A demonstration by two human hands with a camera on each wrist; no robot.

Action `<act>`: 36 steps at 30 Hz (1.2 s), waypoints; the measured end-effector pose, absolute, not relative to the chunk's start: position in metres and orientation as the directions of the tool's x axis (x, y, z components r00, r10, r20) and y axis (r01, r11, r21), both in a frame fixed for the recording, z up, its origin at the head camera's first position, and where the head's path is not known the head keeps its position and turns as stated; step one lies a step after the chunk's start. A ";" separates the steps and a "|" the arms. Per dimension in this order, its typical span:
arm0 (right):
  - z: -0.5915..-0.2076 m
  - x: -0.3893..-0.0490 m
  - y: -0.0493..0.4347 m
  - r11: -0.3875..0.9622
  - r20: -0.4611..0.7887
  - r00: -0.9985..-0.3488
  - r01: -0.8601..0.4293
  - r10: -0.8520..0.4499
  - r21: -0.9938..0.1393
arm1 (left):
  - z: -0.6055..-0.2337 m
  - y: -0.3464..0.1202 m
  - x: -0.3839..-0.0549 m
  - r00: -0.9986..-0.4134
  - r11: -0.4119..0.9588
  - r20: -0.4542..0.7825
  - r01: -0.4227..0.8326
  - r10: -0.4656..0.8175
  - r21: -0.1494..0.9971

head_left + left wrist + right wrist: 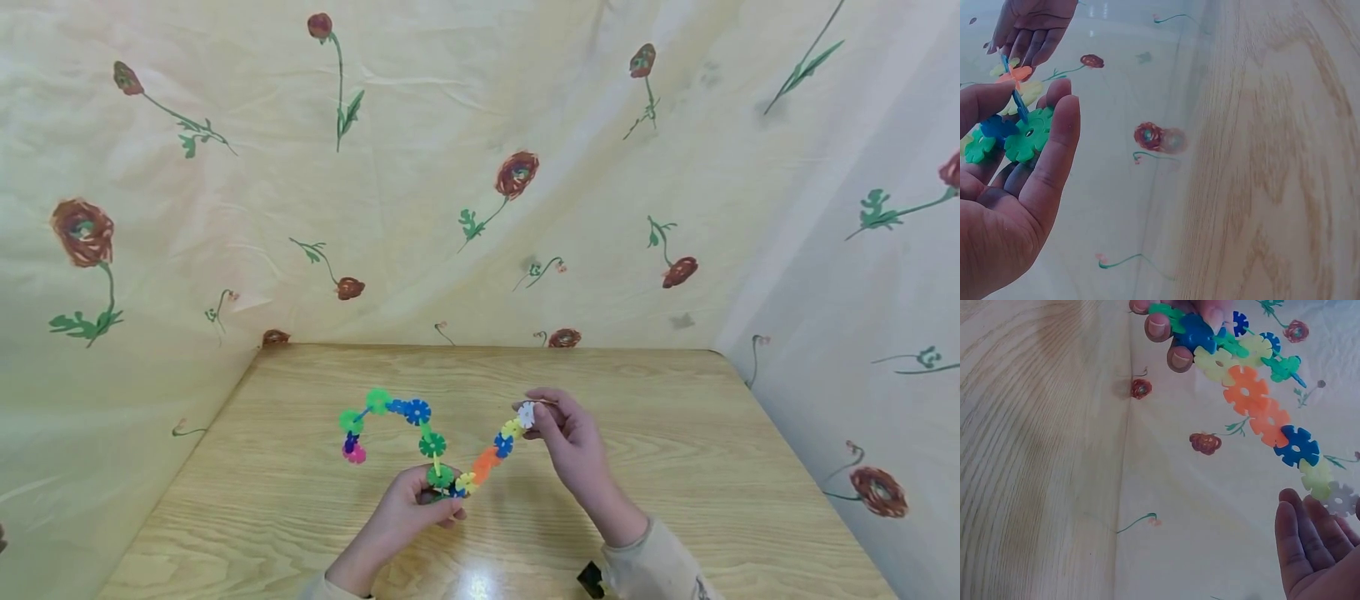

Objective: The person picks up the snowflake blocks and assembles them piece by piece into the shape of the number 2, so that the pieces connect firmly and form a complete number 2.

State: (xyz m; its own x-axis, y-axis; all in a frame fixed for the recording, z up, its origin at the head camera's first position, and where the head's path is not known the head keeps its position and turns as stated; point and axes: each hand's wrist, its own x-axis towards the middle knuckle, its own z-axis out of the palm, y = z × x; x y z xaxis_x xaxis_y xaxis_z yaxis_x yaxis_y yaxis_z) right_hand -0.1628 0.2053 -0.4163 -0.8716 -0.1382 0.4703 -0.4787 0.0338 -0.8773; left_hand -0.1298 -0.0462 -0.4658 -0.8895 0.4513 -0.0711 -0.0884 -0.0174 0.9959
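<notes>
A chain of colourful plastic snowflake discs (431,445) is held up over the table, linked edge to edge. My left hand (408,508) pinches it near its middle, at green and blue discs (999,128). The chain's free part curves up and leftward to a pink disc (355,453). From the left hand, yellow, orange and blue discs (1296,446) run up to my right hand (577,450). There the right thumb and fingers pinch the white disc (527,414) at the end. In the right wrist view, the right hand (1316,544) lies around that white disc.
The wooden table (285,517) stretches under both hands. Behind it and at the sides hangs a pale cloth (420,208) with printed red flowers. A small black object (592,579) is near the right sleeve (663,567) at the front.
</notes>
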 end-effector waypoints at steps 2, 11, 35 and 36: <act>-0.417 -0.162 0.204 0.039 0.493 -0.860 -0.502 -0.136 -0.864 | -0.465 -0.046 -0.129 -0.889 -0.020 -0.068 -0.086 0.453 0.996; -0.422 -0.158 0.202 0.056 0.518 -0.840 -0.532 -0.163 -0.845 | -0.465 -0.045 -0.128 -0.889 -0.040 -0.062 -0.090 0.454 0.995; -0.428 -0.157 0.200 -0.025 0.481 -0.858 -0.485 -0.182 -0.874 | -0.470 -0.044 -0.127 -0.907 -0.054 -0.077 -0.109 0.414 0.993; -0.428 -0.157 0.200 -0.024 0.475 -0.862 -0.479 -0.176 -0.878 | -0.470 -0.043 -0.127 -0.907 -0.056 -0.082 -0.115 0.413 0.992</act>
